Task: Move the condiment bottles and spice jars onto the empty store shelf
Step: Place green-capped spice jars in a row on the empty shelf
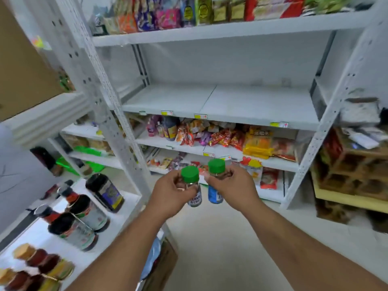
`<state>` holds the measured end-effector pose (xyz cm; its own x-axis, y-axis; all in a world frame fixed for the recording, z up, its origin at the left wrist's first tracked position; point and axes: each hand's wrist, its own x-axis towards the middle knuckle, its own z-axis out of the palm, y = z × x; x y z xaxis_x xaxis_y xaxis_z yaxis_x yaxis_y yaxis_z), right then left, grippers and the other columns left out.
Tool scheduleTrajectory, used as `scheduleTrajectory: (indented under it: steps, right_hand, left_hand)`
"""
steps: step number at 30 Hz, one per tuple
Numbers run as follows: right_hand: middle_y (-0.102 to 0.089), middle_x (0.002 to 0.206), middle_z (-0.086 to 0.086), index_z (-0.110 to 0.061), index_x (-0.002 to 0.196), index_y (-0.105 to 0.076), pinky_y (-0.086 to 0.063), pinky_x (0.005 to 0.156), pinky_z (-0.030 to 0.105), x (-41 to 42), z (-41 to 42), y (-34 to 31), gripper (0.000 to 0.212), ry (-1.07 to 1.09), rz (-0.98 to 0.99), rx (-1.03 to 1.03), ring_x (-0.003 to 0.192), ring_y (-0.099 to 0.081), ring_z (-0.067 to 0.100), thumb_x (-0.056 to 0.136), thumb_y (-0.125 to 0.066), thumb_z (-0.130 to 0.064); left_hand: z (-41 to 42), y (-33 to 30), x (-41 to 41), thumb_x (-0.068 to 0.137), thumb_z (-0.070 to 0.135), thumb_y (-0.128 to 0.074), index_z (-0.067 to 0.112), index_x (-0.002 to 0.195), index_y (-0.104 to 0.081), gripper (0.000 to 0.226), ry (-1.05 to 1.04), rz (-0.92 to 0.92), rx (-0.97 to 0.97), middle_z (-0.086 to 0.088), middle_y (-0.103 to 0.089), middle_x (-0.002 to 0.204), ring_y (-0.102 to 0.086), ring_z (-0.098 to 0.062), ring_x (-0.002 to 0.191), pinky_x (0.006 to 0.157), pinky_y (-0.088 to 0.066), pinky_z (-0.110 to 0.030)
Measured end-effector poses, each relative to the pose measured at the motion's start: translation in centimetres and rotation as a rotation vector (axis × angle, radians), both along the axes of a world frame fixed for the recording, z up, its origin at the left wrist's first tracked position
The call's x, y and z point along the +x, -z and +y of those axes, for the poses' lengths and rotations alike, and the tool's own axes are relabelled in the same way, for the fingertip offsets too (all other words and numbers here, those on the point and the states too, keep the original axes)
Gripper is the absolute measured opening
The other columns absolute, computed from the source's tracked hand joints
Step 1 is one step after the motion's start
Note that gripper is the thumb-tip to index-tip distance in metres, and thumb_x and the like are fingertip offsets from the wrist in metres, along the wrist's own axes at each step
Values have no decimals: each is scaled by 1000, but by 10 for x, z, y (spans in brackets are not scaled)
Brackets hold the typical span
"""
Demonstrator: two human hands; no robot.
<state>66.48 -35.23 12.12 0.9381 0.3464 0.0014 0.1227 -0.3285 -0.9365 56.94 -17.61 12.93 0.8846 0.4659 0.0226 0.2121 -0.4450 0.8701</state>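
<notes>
Your left hand [171, 191] grips one spice jar [194, 189]; your right hand [230, 189] grips another [215, 185]. Both holds sit high near the lids, so a jar may slip while rising to the empty shelf [220, 101].

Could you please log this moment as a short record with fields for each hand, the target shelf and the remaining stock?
left hand: grips green-capped jar, upright
right hand: grips blue-label jar, upright
empty shelf: bare, above the snack shelf
dark sauce bottles: on white table, at left

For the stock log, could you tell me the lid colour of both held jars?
Green, on both jars; head view.
</notes>
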Motion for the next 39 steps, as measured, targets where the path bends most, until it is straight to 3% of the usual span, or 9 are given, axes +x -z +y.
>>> scheduleTrajectory:
  steps: [2, 4, 11, 14, 17, 21, 30, 36, 39]
  right_hand:
    - [-69, 83, -10, -26, 91, -66, -51, 64, 29, 25, -6, -4, 37, 68, -27, -35, 77, -66, 10, 74, -85, -53]
    - [-65, 82, -8, -23, 86, -60, -45, 60, 29, 48, -9, -9, 38, 132, -40, -51, 74, -61, 10, 76, -86, -49]
    - [-63, 85, -11, -26, 87, -58, -44, 62, 30, 130, 13, -11, 36, 267, -79, -54, 76, -60, 8, 76, -86, -46]
    - [-67, 86, -9, -24, 90, -62, -54, 68, 35, 167, 34, -7, 41, 305, -68, -60, 79, -65, 12, 73, -86, -53]
    - [-66, 83, -9, -22, 90, -63, -50, 64, 32, 198, 53, -4, 45, 352, -36, -29, 76, -64, 11, 71, -87, -55]
    - [-64, 81, -7, -20, 88, -60, -46, 61, 30, 232, 71, -2, 47, 380, -23, -37, 74, -61, 13, 71, -88, -53]
    - [-65, 86, -9, -23, 91, -58, -54, 69, 40, 338, 92, 18, 47, 400, -66, -112, 78, -63, 13, 72, -85, -57]
    - [-61, 85, -9, -25, 87, -53, -53, 65, 39, 416, 93, 27, 49, 427, -99, -145, 76, -61, 13, 72, -83, -61]
    - [-60, 86, -10, -25, 89, -52, -49, 62, 33, 448, 96, 32, 48, 423, -103, -178, 76, -59, 10, 74, -82, -60]
  left_hand:
    - [-3, -1, 30, 79, 20, -87, 31, 104, -71, 31, 56, -13, 3, 14, -77, 93, -72, -1, 86, 78, -59, -24]
    - [-3, -4, 59, 80, 20, -86, 30, 106, -71, 32, 102, -12, 3, 15, -77, 94, -71, 0, 87, 78, -58, -20]
    - [25, 0, 164, 79, 18, -88, 25, 102, -72, 30, 182, -18, -90, 5, -79, 89, -75, -12, 85, 86, -63, -39]
    - [46, -2, 207, 80, 19, -88, 23, 106, -72, 31, 235, -27, -113, 6, -80, 92, -76, -11, 88, 88, -62, -37]
    - [68, -1, 245, 80, 19, -88, 22, 107, -71, 32, 264, -18, -149, 6, -80, 94, -76, -10, 89, 88, -62, -34]
    - [89, 2, 289, 80, 22, -89, 23, 105, -71, 30, 263, 10, -116, 7, -80, 91, -76, -9, 87, 84, -62, -32]
    - [110, 15, 394, 81, 26, -87, 25, 106, -72, 29, 258, 45, 10, 12, -78, 93, -73, -1, 86, 77, -58, -21]
    - [110, 13, 461, 82, 37, -83, 29, 93, -67, 21, 223, 103, 185, 3, -72, 88, -66, -14, 78, 61, -46, -22]
    - [116, 18, 489, 83, 42, -81, 28, 100, -69, 25, 224, 122, 201, 3, -74, 93, -68, -19, 85, 61, -47, -23]
